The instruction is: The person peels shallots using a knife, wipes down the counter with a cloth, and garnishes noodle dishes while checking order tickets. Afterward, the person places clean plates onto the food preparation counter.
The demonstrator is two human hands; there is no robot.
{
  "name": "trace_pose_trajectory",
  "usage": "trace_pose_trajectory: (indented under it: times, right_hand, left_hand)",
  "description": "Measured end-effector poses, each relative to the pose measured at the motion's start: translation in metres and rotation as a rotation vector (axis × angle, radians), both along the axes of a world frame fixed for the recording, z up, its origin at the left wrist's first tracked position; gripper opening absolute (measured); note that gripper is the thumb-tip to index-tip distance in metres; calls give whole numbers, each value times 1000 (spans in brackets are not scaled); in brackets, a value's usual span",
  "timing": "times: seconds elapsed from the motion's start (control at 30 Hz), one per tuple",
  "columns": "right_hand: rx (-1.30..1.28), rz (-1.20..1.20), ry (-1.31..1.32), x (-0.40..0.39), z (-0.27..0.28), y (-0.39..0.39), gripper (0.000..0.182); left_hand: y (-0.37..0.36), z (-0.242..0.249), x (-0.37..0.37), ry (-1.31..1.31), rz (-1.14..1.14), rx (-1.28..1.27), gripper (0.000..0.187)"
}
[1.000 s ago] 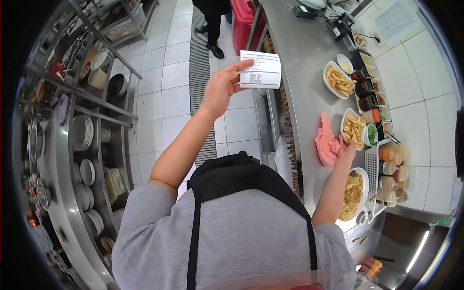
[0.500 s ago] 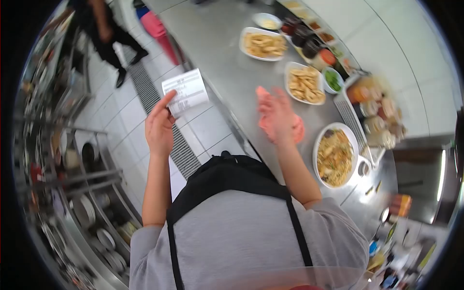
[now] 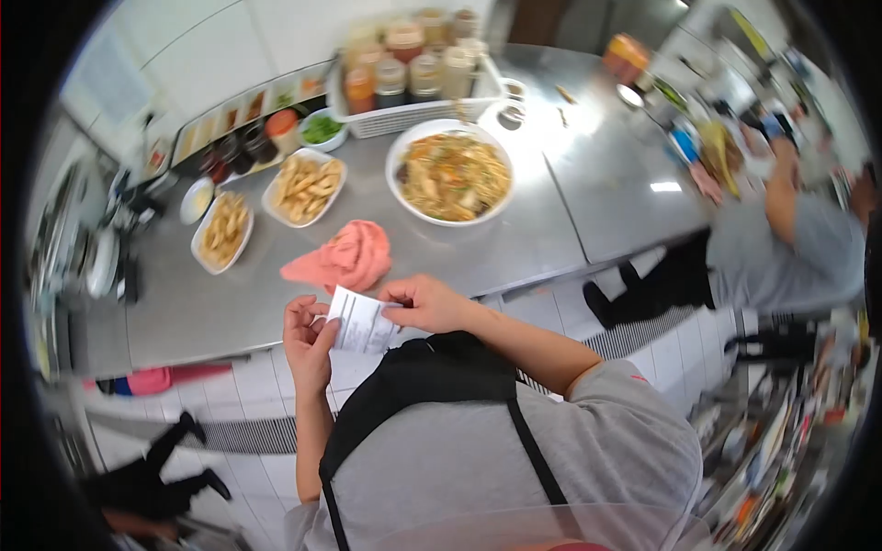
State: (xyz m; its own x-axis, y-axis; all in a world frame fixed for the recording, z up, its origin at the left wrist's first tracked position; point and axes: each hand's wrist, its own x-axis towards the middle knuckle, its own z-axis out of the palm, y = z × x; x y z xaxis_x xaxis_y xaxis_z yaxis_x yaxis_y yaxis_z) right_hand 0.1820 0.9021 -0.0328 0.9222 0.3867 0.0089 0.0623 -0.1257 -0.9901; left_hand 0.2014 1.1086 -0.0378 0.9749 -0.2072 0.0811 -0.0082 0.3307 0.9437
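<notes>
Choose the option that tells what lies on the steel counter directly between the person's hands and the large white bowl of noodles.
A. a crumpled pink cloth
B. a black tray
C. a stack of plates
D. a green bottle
A: the crumpled pink cloth lies on the steel counter, between the large white bowl of noodles and both hands holding the small white printed slip.

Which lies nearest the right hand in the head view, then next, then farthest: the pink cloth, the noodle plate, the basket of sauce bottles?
1. Pink cloth, on the counter just beyond the right hand.
2. Noodle plate, further back.
3. Basket of sauce bottles, by the wall.
</notes>
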Motion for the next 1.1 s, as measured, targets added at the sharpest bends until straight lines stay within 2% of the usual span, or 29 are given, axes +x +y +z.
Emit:
trace_pose_trajectory:
  times: [0.07,0.13,0.2,0.3,0.43,0.5,0.53,0.63,0.77,0.8,0.87,0.9,0.93,0.97,1.0,1.03,1.07,1.1]
  right_hand:
    - [2,-114,-28,-34,-7,-8,12]
    - [104,-417,51,-74,-15,-19,11]
    - [260,-547,221,-121,-5,-28,13]
    - [405,-791,220,-188,-8,-32,15]
    - [322,-1170,162,-275,-11,-51,13]
    - [139,-1345,183,-314,1,-55,10]
    - [142,-1404,167,-337,-3,-59,10]
    - [322,-1838,0,-424,-10,-73,7]
    - [449,-2333,-293,-573,-6,-81,10]
    - [454,-2387,-312,-607,-4,-82,10]
    - [267,-2512,-321,-678,2,-81,11]
    - [250,-2570,-329,-712,6,-83,11]
    - [106,-2607,-281,-739,5,-81,11]
    - [-52,-2638,-229,-764,8,-80,12]
    - [-59,-2697,-231,-789,14,-80,12]
    - [-124,-2742,-169,-812,22,-82,10]
    - [-186,-2778,-97,-837,30,-85,9]
    - [-241,-2793,-99,-866,31,-91,9]
  left_hand:
    - [-9,0,0,-1,-179,11,32]
    - [-27,-5,-2,-49,-463,139,30]
    - [-54,-2,-18,-75,-573,121,28]
    - [-97,-8,-49,-107,-711,121,27]
    - [-152,-9,-108,-225,-941,155,24]
    - [-177,-7,-139,-326,-1023,230,23]
    - [-193,-4,-154,-347,-1079,216,23]
    - [-243,4,-197,-344,-1216,165,24]
    - [-331,-11,-273,-405,-1411,67,25]
    - [-355,-20,-299,-345,-1427,120,25]
    - [-403,-60,-350,-287,-1507,178,25]
    - [-430,-101,-366,-395,-1495,300,24]
    - [-455,-154,-369,-516,-1476,436,24]
    - [-486,-243,-364,-534,-1473,462,24]
    - [-484,-258,-372,-745,-1519,896,28]
    - [-504,-360,-350,-1065,-1561,1146,36]
    - [-487,-377,-344,-1291,-1617,1308,36]
    - [-472,-379,-347,-1300,-1675,1385,35]
